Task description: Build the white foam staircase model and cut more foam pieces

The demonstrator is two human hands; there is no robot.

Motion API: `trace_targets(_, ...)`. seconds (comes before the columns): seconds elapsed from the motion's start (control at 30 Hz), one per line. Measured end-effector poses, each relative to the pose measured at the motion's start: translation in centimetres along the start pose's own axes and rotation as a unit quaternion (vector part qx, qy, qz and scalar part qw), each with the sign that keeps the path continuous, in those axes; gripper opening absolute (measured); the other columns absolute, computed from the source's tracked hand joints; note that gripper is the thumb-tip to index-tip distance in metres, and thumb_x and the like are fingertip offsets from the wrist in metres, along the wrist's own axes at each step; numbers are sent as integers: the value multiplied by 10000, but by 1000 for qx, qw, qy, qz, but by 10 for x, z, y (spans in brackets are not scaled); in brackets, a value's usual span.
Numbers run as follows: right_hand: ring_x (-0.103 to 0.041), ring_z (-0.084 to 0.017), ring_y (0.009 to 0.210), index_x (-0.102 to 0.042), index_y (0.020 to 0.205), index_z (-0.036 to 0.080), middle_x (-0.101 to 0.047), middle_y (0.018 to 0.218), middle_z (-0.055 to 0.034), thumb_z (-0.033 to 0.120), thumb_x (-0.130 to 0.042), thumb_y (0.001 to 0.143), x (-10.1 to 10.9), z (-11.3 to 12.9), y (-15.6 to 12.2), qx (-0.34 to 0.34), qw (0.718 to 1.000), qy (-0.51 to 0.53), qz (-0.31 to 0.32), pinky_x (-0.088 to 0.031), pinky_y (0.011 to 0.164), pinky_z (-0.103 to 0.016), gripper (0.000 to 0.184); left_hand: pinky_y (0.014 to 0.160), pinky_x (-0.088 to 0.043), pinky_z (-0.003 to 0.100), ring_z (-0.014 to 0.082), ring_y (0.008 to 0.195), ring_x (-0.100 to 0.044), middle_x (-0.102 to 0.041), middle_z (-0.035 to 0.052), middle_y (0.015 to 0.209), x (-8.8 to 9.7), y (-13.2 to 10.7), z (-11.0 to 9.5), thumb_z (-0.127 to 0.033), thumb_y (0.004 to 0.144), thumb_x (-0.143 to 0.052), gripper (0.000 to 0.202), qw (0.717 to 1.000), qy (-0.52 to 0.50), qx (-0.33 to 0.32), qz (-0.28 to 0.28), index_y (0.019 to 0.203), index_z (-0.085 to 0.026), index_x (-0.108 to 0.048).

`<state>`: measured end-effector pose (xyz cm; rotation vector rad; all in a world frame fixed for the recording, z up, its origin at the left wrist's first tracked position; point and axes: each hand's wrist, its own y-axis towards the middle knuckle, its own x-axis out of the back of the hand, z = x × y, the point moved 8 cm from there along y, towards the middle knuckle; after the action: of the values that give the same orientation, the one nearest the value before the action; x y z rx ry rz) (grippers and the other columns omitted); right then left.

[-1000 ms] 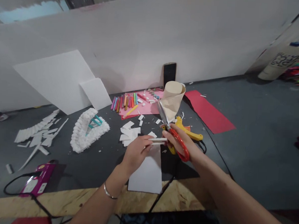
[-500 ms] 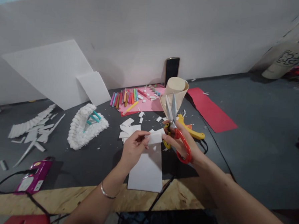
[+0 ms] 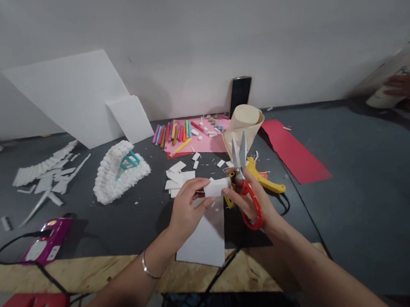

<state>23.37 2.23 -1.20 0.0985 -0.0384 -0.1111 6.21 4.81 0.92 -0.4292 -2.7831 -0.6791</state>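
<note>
My left hand (image 3: 191, 203) pinches one end of a small white foam-like strip (image 3: 216, 188). At the strip's other end are the fingertips of my right hand (image 3: 252, 197), which also grips red-handled scissors (image 3: 253, 211). Their blades point up and stand apart, clear of the strip. Beneath my hands lies a white sheet (image 3: 202, 242), with tiny scraps on it. Cut white pieces (image 3: 178, 177) are piled just beyond my left hand. A yellow glue gun (image 3: 265, 177) rests behind my right hand, partly hidden by it.
At left stand a white bumpy jaw-shaped model (image 3: 121, 172), white strips (image 3: 53, 170) and a purple power strip (image 3: 45, 241). Crayons (image 3: 173, 132), a beige paper roll (image 3: 246, 121), a phone (image 3: 240, 95) and a red sheet (image 3: 296, 151) lie farther back. Another person's hand (image 3: 408, 85) touches a cup at far right.
The white strip is turned and held more level between my hands. My left fingers have spread along it. Another person's hand has appeared at the cup on the right.
</note>
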Motion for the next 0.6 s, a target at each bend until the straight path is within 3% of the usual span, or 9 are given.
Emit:
trace_targets(0.13,-574,-171,732,-492,1128,268,-568,846,3,380,-691,815,1,3,-2,-4,1000,21,2,-491,657,-303,388,877,-577,313,193,1076,-645,-662,79,1201,-1,-5,1,-269,831,-712,399,999,47,-21,11,1223,-269,-634)
trace_targets(0.37,-570,-146,623,-513,1112,250,-564,700,37,385,-633,866,0,6,-4,-26,996,90,-3,-461,572,-274,306,784,-597,266,151,886,-684,-700,59,1110,5,-4,2,-303,822,-721,365,999,45,-1,-14,1179,-255,-662)
trace_targets(0.6,-570,-148,648,-494,1096,251,-594,779,16,399,-698,811,-5,12,-5,-24,997,76,14,-480,590,-286,380,746,-592,273,176,902,-672,-692,74,1072,3,-1,-5,-338,819,-718,328,999,32,29,-6,1133,-251,-687)
